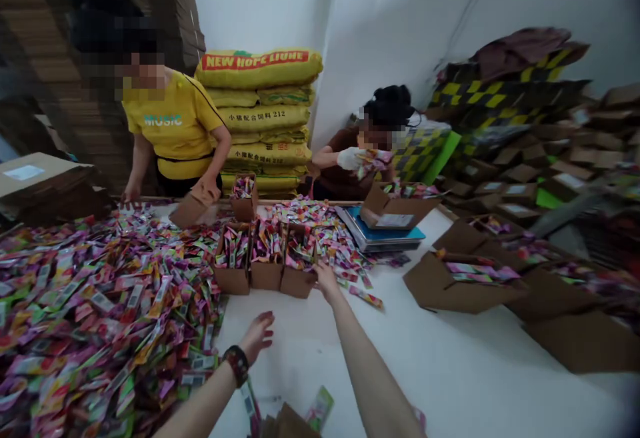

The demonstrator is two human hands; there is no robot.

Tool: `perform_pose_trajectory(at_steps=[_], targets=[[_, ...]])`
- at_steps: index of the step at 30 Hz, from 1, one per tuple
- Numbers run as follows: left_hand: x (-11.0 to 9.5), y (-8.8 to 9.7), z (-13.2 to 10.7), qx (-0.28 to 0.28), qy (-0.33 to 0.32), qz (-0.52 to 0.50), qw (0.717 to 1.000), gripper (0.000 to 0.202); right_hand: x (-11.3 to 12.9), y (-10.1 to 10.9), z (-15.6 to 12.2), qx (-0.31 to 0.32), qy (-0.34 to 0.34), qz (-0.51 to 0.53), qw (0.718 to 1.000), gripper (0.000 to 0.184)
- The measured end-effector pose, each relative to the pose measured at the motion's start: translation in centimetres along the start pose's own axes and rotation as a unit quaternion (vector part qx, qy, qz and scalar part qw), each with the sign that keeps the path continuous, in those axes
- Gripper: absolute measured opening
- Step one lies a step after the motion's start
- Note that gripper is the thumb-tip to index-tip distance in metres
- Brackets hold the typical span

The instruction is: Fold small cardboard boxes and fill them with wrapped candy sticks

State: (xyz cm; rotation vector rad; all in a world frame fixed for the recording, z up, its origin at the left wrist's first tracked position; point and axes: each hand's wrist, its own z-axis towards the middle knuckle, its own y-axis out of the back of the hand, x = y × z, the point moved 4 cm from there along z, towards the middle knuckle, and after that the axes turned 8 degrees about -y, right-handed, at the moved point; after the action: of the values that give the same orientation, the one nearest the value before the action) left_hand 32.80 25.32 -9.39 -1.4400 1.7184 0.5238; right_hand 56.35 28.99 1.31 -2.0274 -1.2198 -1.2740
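My right hand (pixel 326 279) reaches far forward and rests against the right-most of three small brown cardboard boxes (pixel 296 278) stuffed with colourful sachets; its fingers curl at the box's side. My left hand (pixel 257 336) hovers over the white table (pixel 450 365) nearer to me, fingers loosely bent and apart, holding nothing, a dark band on its wrist. A big heap of colourful sachets (pixel 95 305) covers the table's left half.
A person in a yellow shirt (pixel 173 131) holds a brown box across the table. Another seated person (pixel 370 151) handles sachets by a scale (pixel 380 235). Filled and flat brown boxes (pixel 460 285) lie at right. Yellow sacks (pixel 260 111) are stacked behind.
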Motion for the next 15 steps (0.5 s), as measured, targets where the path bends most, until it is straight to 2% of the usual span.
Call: perform_pose_trajectory(at_steps=[2, 3, 4, 6, 8, 9, 10, 11, 12, 13, 15], targets=[[-0.3, 2.5, -2.7, -0.010, -0.010, 0.010, 1.000, 0.041, 1.7, -0.4, 0.5, -0.014, 0.016, -0.013, 1.000, 0.056], [-0.2, 3.7, -4.3, -0.017, -0.014, 0.008, 1.000, 0.039, 2.0, 0.1, 0.0, -0.025, 0.024, -0.017, 0.999, 0.058], [0.0, 4.7, -6.1, -0.025, -0.019, 0.001, 1.000, 0.040, 1.8, 1.1, -1.2, -0.035, 0.036, -0.022, 0.998, 0.061], [0.7, 6.2, -10.4, -0.037, -0.038, -0.010, 0.999, 0.046, -0.3, 4.2, -5.7, -0.049, 0.074, -0.056, 0.994, 0.069], [1.6, 6.7, -15.4, -0.043, -0.067, 0.006, 0.997, 0.055, -4.4, 8.7, -12.7, -0.074, 0.100, -0.136, 0.983, 0.079], [2.0, 6.4, -18.0, -0.039, -0.084, 0.035, 0.995, 0.058, -7.3, 11.3, -16.7, -0.117, 0.067, -0.197, 0.971, 0.083], [2.4, 5.9, -20.6, -0.030, -0.099, 0.078, 0.992, 0.061, -10.2, 14.0, -21.0, -0.197, 0.027, -0.237, 0.951, 0.091], [2.6, 5.0, -22.9, -0.013, -0.114, 0.132, 0.985, 0.065, -13.1, 16.4, -25.4, -0.269, -0.028, -0.269, 0.924, 0.102], [2.7, 3.9, -25.0, 0.011, -0.129, 0.190, 0.973, 0.069, -16.2, 18.0, -29.5, -0.305, -0.117, -0.272, 0.905, 0.109], [2.7, 2.7, -26.7, 0.042, -0.145, 0.249, 0.957, 0.073, -18.9, 18.8, -33.2, -0.310, -0.185, -0.252, 0.898, 0.110], [2.5, 0.5, -28.9, 0.090, -0.167, 0.346, 0.919, 0.075, -22.5, 18.4, -38.5, -0.299, -0.239, -0.184, 0.906, 0.105]])
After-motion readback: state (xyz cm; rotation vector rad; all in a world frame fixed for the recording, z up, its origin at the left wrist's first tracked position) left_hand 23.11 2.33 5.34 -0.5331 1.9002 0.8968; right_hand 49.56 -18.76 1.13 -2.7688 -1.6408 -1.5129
